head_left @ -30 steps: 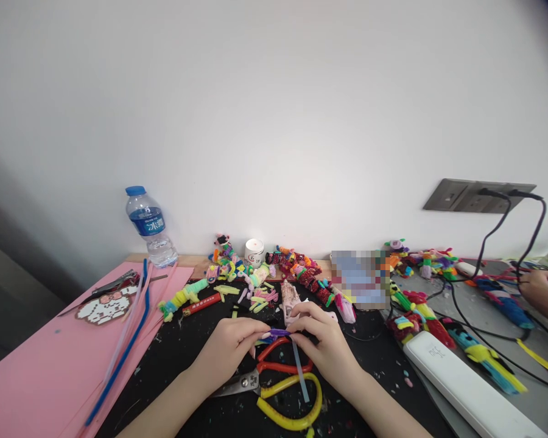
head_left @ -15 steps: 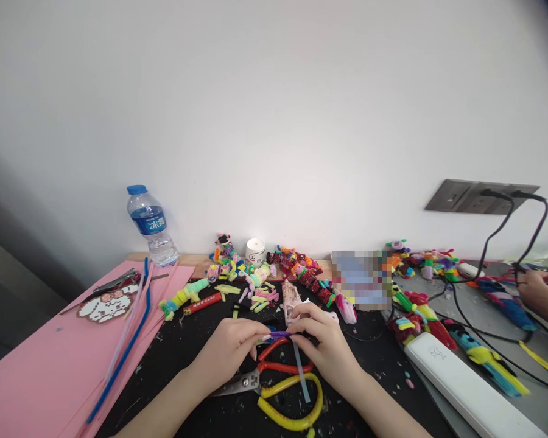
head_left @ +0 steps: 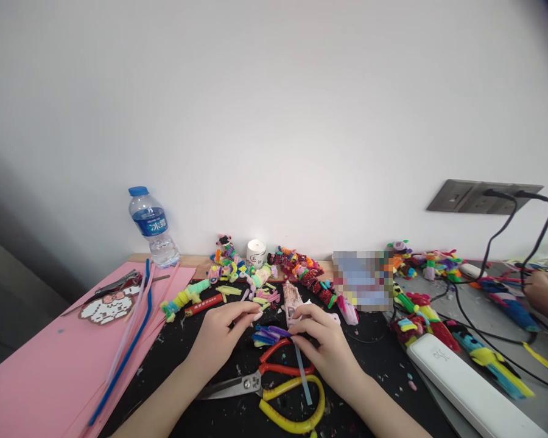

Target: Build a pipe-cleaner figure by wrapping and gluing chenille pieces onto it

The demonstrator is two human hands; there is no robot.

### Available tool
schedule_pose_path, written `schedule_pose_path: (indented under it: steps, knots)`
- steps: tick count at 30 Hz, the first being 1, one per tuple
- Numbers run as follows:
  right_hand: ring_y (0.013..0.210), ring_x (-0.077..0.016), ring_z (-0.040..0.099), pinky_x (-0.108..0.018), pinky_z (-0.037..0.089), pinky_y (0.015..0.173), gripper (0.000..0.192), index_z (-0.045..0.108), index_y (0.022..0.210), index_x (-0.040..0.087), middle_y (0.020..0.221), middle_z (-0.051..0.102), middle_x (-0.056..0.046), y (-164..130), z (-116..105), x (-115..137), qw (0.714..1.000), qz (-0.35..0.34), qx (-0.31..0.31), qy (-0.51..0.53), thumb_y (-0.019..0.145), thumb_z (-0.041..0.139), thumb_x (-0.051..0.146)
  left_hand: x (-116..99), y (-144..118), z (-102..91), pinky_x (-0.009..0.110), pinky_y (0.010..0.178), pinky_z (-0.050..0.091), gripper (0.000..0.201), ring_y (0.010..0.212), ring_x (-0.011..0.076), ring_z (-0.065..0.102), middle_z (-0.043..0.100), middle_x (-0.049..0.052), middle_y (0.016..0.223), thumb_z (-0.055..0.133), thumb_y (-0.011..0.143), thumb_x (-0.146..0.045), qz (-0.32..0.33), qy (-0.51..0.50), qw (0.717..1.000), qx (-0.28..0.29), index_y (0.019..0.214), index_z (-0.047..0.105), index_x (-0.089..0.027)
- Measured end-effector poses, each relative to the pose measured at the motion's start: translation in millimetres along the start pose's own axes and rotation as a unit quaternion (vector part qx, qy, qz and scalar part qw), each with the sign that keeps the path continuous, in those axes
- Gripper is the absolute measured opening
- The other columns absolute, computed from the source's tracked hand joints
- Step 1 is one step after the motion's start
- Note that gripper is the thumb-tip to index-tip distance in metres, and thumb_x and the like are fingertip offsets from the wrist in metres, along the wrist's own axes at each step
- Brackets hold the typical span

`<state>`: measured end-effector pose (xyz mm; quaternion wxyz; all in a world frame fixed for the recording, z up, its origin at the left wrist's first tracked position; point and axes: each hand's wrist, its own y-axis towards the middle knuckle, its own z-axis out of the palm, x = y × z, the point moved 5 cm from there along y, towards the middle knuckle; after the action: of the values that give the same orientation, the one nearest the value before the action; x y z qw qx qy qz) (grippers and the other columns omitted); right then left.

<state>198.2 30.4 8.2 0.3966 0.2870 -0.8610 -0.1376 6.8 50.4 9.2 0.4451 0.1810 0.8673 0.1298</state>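
Between the thumb and fingers of my right hand (head_left: 322,337) is a short purple pipe cleaner piece (head_left: 282,332). Its left end lies over a small pile of blue and purple pipe cleaner pieces (head_left: 262,336). My left hand (head_left: 228,334) is up and left of that pile, fingertips pinched together; whether anything small is between them is hidden. Below both hands lie scissors (head_left: 251,383) with one red and one yellow handle. A translucent glue stick (head_left: 305,380) crosses the handles, and a stained, pale pink tool (head_left: 292,299) lies just beyond my right hand.
Pink sheets (head_left: 41,359) with blue pipe cleaners (head_left: 128,353) cover the left side. Behind stand a water bottle (head_left: 153,228) and a white cup (head_left: 256,253) among colourful pipe cleaner figures (head_left: 319,286). At right are a white power bank (head_left: 466,386), black cables (head_left: 488,243) and another person's hand (head_left: 545,295).
My left hand has let go of the purple piece and moved up and left, uncovering the blue and purple pieces. My right hand keeps the piece in nearly the same place.
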Motion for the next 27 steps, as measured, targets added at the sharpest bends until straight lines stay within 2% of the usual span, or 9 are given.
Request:
schedule_pose_path:
  steps: [4,10,19,23,27]
  knots:
    - [0.092,-0.0188,0.053,-0.031,0.045,0.080,0.014,0.063,0.084,0.021,0.097,0.055,-0.005,0.2,7.9,4.4,0.999,-0.020,0.015,-0.035,0.079,0.057,0.009,3.5,1.2,-2.4,0.027,0.073,0.051,0.015,0.081,0.0184,0.065,0.071,0.002,0.090,0.055,0.081,-0.021,-0.005,0.026,0.999,-0.035,0.090,0.067,-0.019]
    - [0.095,-0.0221,0.049,-0.037,0.044,0.080,0.014,0.063,0.086,0.022,0.098,0.056,-0.005,2.9,14.6,12.6,0.993,-0.039,0.010,-0.112,0.081,0.055,0.012,3.6,-0.3,0.8,0.028,0.074,0.051,0.015,0.083,0.0189,0.064,0.070,0.003,0.091,0.054,0.082,-0.020,0.002,0.037,0.999,-0.027,0.090,0.066,-0.020]
    - [0.103,-0.0240,0.044,-0.038,0.040,0.087,0.013,0.065,0.087,0.023,0.103,0.056,-0.004,3.3,19.8,10.5,0.988,-0.027,0.041,-0.146,0.080,0.058,0.014,-0.9,-0.7,11.9,0.027,0.078,0.048,0.017,0.084,0.0163,0.060,0.066,0.002,0.090,0.052,0.083,-0.017,0.035,0.017,0.998,0.057,0.094,0.065,-0.023]
    - [0.105,-0.0241,0.043,-0.039,0.039,0.088,0.020,0.065,0.090,0.026,0.106,0.056,-0.002,2.6,19.1,9.7,0.988,-0.019,0.051,-0.148,0.075,0.064,0.013,-5.6,-2.1,14.8,0.027,0.076,0.048,0.018,0.082,0.0161,0.060,0.065,0.002,0.087,0.051,0.084,-0.017,0.047,0.008,0.994,0.097,0.092,0.066,-0.023]
    - [0.104,-0.0242,0.044,-0.040,0.041,0.087,0.022,0.064,0.088,0.024,0.106,0.056,-0.003,3.8,16.5,10.2,0.990,-0.020,0.038,-0.132,0.073,0.064,0.009,-11.3,-3.1,13.5,0.028,0.077,0.047,0.017,0.084,0.0166,0.058,0.065,0.002,0.088,0.056,0.081,-0.017,0.054,0.001,0.992,0.118,0.095,0.064,-0.023]
